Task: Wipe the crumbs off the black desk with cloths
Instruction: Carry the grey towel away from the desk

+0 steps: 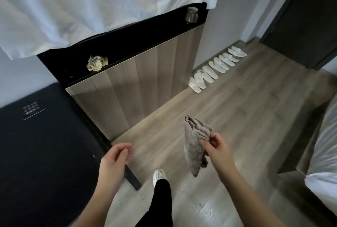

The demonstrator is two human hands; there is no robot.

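My right hand (215,145) pinches a folded grey cloth (194,146), which hangs down over the wooden floor. My left hand (115,155) hovers empty with loosely curled fingers, just past the corner of a large black surface (45,150) at the lower left. Farther back runs a narrow black desk top (131,39) above a wood panel. On it lies a crumpled yellowish cloth (97,63), and a few small specks show near its left end. Both hands are well short of that top.
A grey cup (191,15) stands at the desk's far right end. White fabric (91,4) hangs over the desk's back. Several white slippers (215,68) line the wall. A dark door (306,17) is at right, a white bed (324,153) at the right edge. My foot (159,175) is on the floor.
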